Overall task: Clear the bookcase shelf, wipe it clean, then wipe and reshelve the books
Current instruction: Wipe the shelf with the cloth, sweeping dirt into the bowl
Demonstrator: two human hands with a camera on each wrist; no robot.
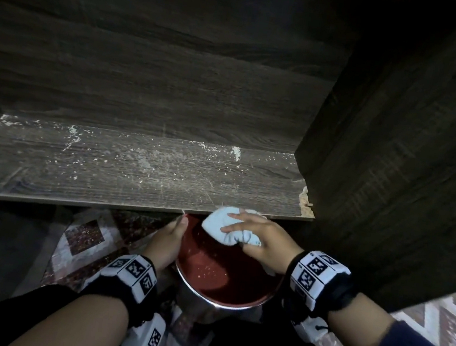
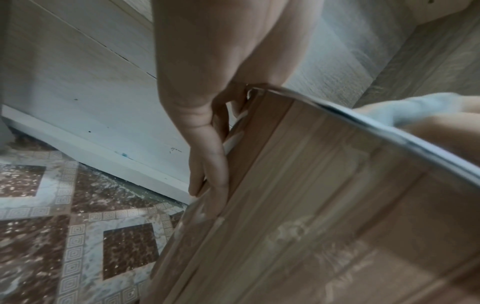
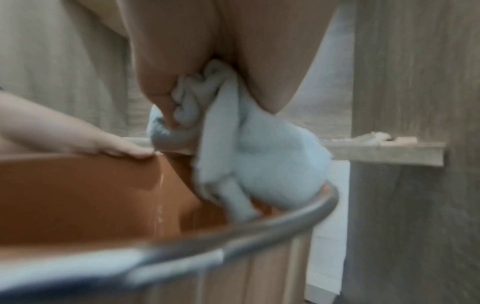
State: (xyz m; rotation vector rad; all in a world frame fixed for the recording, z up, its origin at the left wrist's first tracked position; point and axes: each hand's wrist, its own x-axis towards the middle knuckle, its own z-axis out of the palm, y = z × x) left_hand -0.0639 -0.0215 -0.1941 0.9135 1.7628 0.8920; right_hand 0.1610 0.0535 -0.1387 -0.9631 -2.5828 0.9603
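Observation:
The dark wood bookcase shelf [image 1: 135,173] holds no books and is strewn with white dust and crumbs. At its front right edge my right hand [image 1: 243,228] grips a bunched light-blue cloth [image 1: 216,224], which hangs over a metal bin [image 1: 197,295] with a red inside. My left hand [image 1: 168,240] holds that bin by its rim just under the shelf edge, thumb on top. In the left wrist view my left hand [image 2: 207,144] lies along the bin wall [image 2: 311,205]. The right wrist view shows the cloth [image 3: 259,154] touching the shelf edge [image 3: 376,152]. No books are in view.
The bookcase side panel [image 1: 394,164] stands close on the right, chipped where it meets the shelf. A patterned tile floor [image 1: 84,235] lies below, with a white baseboard [image 2: 91,148] at the wall. White specks lie inside the bin.

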